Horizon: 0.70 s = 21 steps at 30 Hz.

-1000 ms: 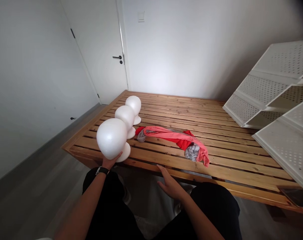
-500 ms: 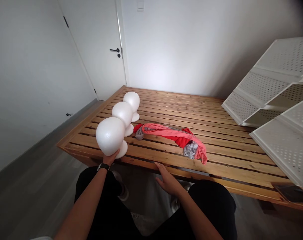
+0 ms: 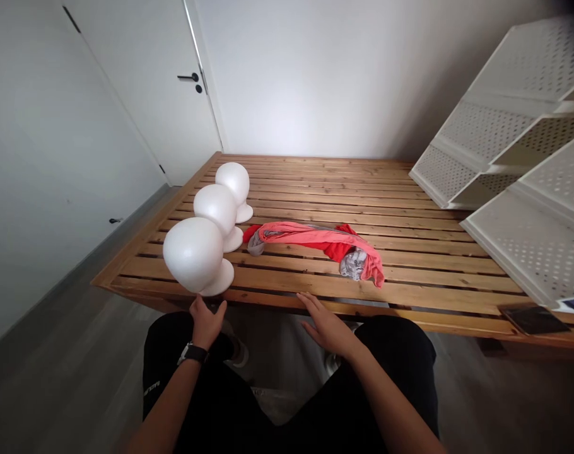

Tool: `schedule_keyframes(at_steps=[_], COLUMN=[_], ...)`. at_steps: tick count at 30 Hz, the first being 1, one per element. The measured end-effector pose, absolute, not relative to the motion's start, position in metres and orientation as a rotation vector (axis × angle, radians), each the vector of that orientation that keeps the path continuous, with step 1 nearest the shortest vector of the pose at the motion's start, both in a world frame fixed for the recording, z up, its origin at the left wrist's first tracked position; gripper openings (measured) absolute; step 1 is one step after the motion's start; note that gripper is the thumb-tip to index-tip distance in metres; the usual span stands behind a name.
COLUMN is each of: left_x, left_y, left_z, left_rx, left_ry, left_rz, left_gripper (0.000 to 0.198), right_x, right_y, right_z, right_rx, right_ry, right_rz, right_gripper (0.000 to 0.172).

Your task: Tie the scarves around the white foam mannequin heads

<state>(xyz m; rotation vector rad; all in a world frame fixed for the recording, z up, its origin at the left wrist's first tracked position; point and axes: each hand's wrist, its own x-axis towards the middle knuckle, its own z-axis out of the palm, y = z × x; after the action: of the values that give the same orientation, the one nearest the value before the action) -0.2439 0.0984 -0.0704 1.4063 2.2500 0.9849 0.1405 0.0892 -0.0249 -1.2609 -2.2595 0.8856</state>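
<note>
Three white foam mannequin heads stand in a row at the left of the slatted wooden bench: a near head (image 3: 192, 252), a middle head (image 3: 216, 207) and a far head (image 3: 233, 180). Just below the near head's base is my left hand (image 3: 207, 321), thumb and fingers apart and nothing in it. My right hand (image 3: 328, 325) is over the bench's front edge, fingers stretched out and holding nothing. Beyond it, a bundle of cloths lies across the slats: a coral cloth (image 3: 310, 234), a bright red cloth (image 3: 335, 252) and a grey patterned cloth (image 3: 352, 263).
White perforated racks (image 3: 518, 233) stand on the right of the bench (image 3: 277, 284). A dark phone-like slab (image 3: 535, 319) lies at the front right edge. A white door (image 3: 159, 94) and a wall are behind. My knees are under the front edge.
My left hand has let go of the near head's neck and drawn back towards me. The right hand stays outstretched near the edge. The view has shifted slightly.
</note>
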Motion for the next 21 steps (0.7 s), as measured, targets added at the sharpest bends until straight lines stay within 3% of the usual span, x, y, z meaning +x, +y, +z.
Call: schedule_keyframes(at_steps=[5,9,21], left_x=[-0.193,-0.174,-0.150], left_y=[0.098,0.134,0.181], left_z=[-0.055,-0.055,-0.098], left_rx=[2.002,2.367,2.535], left_ry=[1.807,1.522,1.489], left_rz=[0.726,0.387,0.122], left_gripper=[0.082,0.092,0.119], right_x=[0.180,0.206,0.219], right_y=[0.076,0.091,0.139], right_z=[-0.026,-0.039,-0.093], right_rx=[-1.366,-1.409,-1.640], right_ry=[-2.199,-2.321,-2.343], right_rz=[0.839,0.676,0.502], right_gripper=[0.070,0.070,0.123])
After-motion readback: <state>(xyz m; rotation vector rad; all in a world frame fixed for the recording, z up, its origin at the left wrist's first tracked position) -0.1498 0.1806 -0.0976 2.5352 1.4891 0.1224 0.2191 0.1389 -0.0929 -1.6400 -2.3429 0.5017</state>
